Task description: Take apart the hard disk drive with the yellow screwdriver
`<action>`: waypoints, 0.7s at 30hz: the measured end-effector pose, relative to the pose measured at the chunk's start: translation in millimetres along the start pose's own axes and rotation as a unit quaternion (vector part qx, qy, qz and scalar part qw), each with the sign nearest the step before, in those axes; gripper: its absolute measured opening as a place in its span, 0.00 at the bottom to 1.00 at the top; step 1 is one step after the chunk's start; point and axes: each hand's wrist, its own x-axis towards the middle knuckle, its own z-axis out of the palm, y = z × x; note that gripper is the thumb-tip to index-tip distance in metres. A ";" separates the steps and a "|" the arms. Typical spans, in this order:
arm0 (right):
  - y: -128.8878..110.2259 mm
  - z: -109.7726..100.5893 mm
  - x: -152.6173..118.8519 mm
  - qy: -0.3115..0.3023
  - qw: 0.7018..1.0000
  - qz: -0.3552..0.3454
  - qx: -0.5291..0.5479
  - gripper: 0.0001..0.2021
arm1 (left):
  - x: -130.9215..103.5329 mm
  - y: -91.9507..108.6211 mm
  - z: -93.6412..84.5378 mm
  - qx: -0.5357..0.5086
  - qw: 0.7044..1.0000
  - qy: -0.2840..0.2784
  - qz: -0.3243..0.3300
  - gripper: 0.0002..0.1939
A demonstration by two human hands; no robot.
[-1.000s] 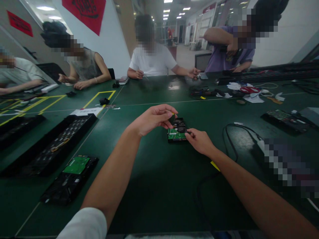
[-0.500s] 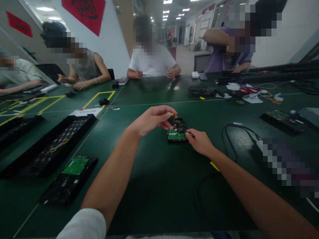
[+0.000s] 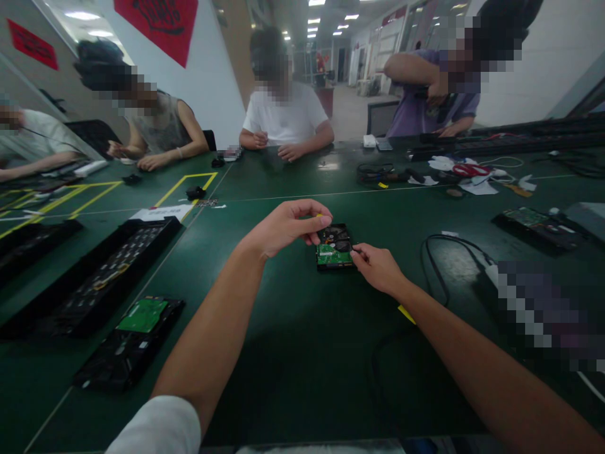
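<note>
A small hard drive (image 3: 334,258) with a green circuit board on its near half lies on the dark green table, between my hands. My left hand (image 3: 305,222) is above its far left corner, fingers closed around a screwdriver-like tool (image 3: 320,216) of which a yellow top shows; the rest is hidden by the fingers. At the drive's right edge, my right hand (image 3: 371,260) is closed, with thumb and fingertips pinched at a small dark item too small to name.
Another drive with a green board (image 3: 143,315) and a long black tray (image 3: 118,265) lie left. On the right are a drive (image 3: 536,227), black cable (image 3: 437,277) and power strip (image 3: 520,302). Across the table (image 3: 283,302) sit several people, beyond papers and wires (image 3: 472,173).
My left hand has shifted slightly left, and less of the tool shows. My right hand has hardly moved. Across the table, a person in white has moved one hand inward.
</note>
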 end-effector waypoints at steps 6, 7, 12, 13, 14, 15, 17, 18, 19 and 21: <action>1.6 0.8 0.4 0.000 1.000 0.001 0.002 0.17 | 0.8 -2.0 -2.3 0.016 1.000 0.022 0.011 0.15; 1.6 0.5 0.4 0.000 1.000 0.002 0.002 0.17 | 0.9 -2.1 -2.7 0.014 1.000 0.024 0.010 0.15; 1.6 -0.5 0.3 -0.013 1.000 0.008 0.005 0.19 | 1.1 -1.8 -2.7 -0.034 0.999 0.029 -0.012 0.17; 1.7 -0.4 0.3 -0.010 1.000 0.005 0.002 0.19 | 0.9 -1.5 -2.2 -0.046 0.998 0.027 -0.015 0.17; 1.9 -0.2 0.5 -0.006 1.000 0.001 -0.003 0.18 | 0.7 -0.9 -1.6 -0.055 0.998 0.024 -0.017 0.16; 2.0 0.0 0.6 -0.002 1.000 -0.001 -0.008 0.18 | 0.4 -0.2 -1.1 -0.061 0.998 0.022 -0.017 0.16; 2.1 0.2 0.8 0.002 1.000 -0.003 -0.015 0.17 | 0.0 1.3 -0.6 -0.066 0.997 0.019 -0.016 0.14; 2.1 0.2 0.9 0.003 1.000 -0.003 -0.015 0.18 | -0.1 1.9 -0.7 -0.065 0.998 0.019 -0.017 0.13; 2.1 0.2 0.9 0.002 1.000 -0.003 -0.013 0.18 | -0.1 2.3 -1.1 -0.061 0.998 0.021 -0.018 0.13; 2.2 0.2 0.9 0.000 1.000 -0.003 -0.010 0.18 | 0.2 2.3 -2.3 -0.035 0.999 0.029 -0.017 0.13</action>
